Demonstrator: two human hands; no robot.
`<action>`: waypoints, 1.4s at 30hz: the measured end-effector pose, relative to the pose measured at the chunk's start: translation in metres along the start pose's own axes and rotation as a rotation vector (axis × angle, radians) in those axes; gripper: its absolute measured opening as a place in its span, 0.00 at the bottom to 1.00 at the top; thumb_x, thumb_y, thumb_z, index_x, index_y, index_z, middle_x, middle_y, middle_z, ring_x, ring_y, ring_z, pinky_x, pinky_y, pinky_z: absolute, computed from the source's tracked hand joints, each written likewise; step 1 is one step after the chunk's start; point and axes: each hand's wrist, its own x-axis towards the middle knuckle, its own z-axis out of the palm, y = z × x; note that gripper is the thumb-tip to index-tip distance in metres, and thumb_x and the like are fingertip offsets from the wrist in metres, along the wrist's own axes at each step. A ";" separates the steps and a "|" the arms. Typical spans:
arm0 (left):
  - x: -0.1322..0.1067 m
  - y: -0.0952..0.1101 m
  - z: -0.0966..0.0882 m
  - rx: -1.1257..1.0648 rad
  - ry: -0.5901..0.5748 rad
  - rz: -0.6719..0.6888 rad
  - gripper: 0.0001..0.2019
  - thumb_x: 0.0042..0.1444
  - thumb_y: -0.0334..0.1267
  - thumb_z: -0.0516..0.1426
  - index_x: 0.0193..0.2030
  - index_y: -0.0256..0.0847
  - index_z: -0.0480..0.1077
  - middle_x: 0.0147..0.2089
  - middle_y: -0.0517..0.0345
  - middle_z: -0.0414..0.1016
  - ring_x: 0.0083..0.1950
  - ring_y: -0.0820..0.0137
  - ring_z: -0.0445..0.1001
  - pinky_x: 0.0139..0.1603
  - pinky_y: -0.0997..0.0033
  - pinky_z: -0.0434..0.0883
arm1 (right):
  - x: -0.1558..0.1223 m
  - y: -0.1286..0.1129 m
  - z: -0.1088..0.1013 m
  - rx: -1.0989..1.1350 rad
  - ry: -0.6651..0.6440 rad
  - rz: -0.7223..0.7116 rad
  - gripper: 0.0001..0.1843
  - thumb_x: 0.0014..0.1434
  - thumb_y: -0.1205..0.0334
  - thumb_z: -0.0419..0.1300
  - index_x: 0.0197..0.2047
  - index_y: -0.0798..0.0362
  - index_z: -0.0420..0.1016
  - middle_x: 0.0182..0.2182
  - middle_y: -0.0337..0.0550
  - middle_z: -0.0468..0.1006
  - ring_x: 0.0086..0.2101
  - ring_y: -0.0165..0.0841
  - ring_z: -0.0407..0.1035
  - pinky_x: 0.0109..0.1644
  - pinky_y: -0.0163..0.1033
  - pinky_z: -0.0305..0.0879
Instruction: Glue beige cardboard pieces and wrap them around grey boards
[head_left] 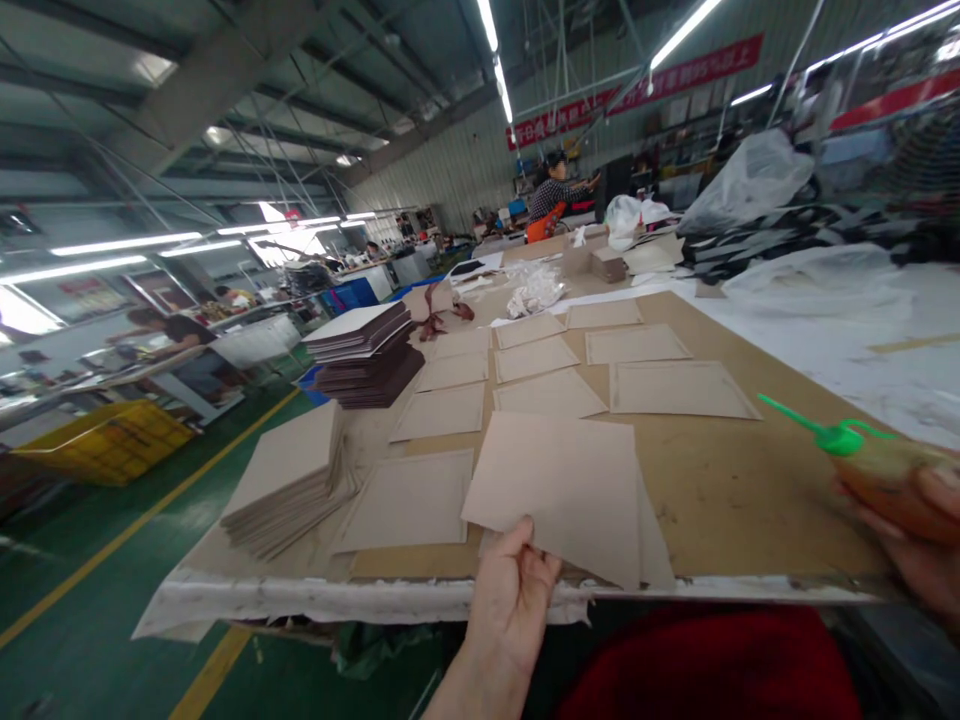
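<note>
Left hand (517, 580) pinches card (559, 475) by near edge at table (727, 490) front, probably keeping its face uncovered. Right hand (911, 560) wraps bottle (889, 485), likely leaving spout (836, 437) free. Other cards (547, 394) lie in rows, seemingly for access.
</note>
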 end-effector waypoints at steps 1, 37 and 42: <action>-0.002 -0.001 0.000 -0.014 0.006 0.007 0.12 0.56 0.22 0.55 0.46 0.37 0.67 0.40 0.50 0.78 0.41 0.65 0.80 0.50 0.60 0.77 | -0.006 -0.004 0.004 0.014 -0.024 0.028 0.19 0.37 0.63 0.69 0.37 0.46 0.81 0.51 0.53 0.75 0.38 0.45 0.73 0.35 0.53 0.66; 0.005 -0.003 -0.064 1.740 -0.711 1.221 0.22 0.60 0.38 0.59 0.61 0.40 0.64 0.61 0.45 0.70 0.63 0.55 0.66 0.65 0.49 0.66 | -0.098 0.002 0.137 -0.739 -1.136 -0.279 0.23 0.55 0.47 0.65 0.50 0.47 0.69 0.35 0.38 0.77 0.35 0.37 0.71 0.38 0.40 0.68; 0.007 -0.011 -0.070 1.785 -0.725 1.336 0.20 0.63 0.40 0.56 0.60 0.36 0.65 0.59 0.44 0.73 0.61 0.56 0.68 0.65 0.50 0.65 | -0.111 0.019 0.169 -0.932 -1.270 -0.572 0.17 0.57 0.53 0.62 0.48 0.50 0.70 0.37 0.41 0.76 0.36 0.38 0.70 0.38 0.41 0.64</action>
